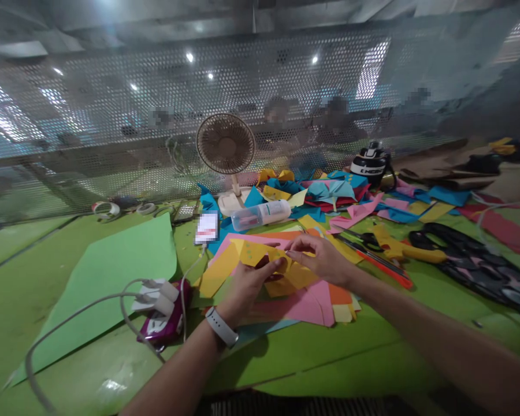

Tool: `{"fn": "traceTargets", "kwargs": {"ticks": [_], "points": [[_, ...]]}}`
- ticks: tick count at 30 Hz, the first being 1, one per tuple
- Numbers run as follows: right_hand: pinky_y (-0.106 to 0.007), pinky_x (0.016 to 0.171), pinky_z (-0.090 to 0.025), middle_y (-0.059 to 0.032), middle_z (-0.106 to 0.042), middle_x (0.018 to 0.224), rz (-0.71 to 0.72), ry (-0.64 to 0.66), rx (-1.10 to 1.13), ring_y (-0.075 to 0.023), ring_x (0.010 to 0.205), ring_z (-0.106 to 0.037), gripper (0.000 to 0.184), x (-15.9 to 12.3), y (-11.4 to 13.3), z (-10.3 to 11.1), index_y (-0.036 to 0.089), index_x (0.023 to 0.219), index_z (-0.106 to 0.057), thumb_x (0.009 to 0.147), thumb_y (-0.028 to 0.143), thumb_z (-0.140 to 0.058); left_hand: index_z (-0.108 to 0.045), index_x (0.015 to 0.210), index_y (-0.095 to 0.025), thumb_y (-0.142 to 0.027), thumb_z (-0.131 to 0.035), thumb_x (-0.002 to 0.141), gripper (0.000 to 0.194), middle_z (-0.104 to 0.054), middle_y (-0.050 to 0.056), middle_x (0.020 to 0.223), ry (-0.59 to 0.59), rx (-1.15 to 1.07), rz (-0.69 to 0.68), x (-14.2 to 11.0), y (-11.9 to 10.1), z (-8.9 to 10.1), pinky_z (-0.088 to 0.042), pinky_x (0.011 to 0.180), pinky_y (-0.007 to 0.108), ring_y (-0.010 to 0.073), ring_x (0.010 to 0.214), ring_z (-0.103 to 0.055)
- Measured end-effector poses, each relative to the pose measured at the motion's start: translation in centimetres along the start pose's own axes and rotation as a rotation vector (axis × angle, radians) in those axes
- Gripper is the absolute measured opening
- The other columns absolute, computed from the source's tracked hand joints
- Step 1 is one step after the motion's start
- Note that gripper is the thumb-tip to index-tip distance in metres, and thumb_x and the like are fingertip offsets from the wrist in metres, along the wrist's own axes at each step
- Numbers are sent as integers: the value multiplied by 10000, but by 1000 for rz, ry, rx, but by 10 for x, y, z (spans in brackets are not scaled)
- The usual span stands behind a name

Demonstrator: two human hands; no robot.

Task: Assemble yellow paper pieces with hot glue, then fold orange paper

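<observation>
Over the green table [351, 344], yellow paper [295, 277] looks folded and bent.

my left hand [257, 277] holds folded yellow paper [297, 280], thumb on top; my right hand [316, 252] has its fingertips at the upper part, though i can't tell if they grip. beneath lie coloured sheets [316, 306], near the middle of the table's [338, 358] near edge. toward the far edge, a fan [225, 144] stands behind a lying bottle [262, 215]. a green sheet [117, 277] lies toward the left edge.
</observation>
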State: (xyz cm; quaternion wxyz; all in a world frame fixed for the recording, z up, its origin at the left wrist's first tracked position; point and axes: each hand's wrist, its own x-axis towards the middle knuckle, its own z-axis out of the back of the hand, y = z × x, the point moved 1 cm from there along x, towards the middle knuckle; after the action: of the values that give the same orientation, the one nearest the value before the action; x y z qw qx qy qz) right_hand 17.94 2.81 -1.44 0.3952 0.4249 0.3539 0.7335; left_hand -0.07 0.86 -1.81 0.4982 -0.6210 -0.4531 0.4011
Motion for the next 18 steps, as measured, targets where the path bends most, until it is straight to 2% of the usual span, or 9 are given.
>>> {"fn": "traceTargets", "kwargs": {"ticks": [5, 10, 14, 16, 18], "points": [[-314, 778, -489, -57, -653, 891, -14, -4, 53, -173, 841, -623, 169, 1, 7, 8, 180, 771, -592, 826, 339, -589, -671, 920, -158, -269, -782, 678, 289, -606, 7, 822, 92, -62, 22, 0, -6, 3, -537, 762, 321, 132, 768, -577], [-299, 745, -492, -44, -665, 827, -22, 15, 43, -166, 787, -625, 151, 3, 6, 15, 184, 761, -597, 806, 328, -605, -682, 841, -133, -322, -736, 732, 225, -670, 65, 870, 13, -132, 16, 6, -5, 12, -564, 709, 314, 182, 832, -624], [-301, 726, -497, -32, -674, 768, -30, 15, 28, -169, 741, -635, 168, 6, 0, 16, 186, 770, -622, 783, 353, -629, -701, 841, -125, -316, -764, 692, 251, -691, 78, 874, 33, -57, 79, 7, -4, 12, -552, 610, 253, 178, 771, -645], [-303, 732, -499, -39, -683, 817, -8, -43, 17, -172, 770, -640, 172, 9, 2, 24, 189, 820, -630, 783, 356, -623, -705, 846, -130, -314, -779, 669, 266, -696, 77, 890, 16, -37, 77, 7, -5, 13, -546, 595, 244, 176, 761, -648], [-302, 742, -497, -47, -683, 878, 31, -156, -9, -174, 812, -638, 176, 11, 7, 40, 191, 880, -624, 793, 342, -600, -705, 858, -142, -316, -786, 656, 278, -696, 72, 912, -26, -48, 54, 8, -6, 14, -542, 598, 239, 172, 773, -644]]}}
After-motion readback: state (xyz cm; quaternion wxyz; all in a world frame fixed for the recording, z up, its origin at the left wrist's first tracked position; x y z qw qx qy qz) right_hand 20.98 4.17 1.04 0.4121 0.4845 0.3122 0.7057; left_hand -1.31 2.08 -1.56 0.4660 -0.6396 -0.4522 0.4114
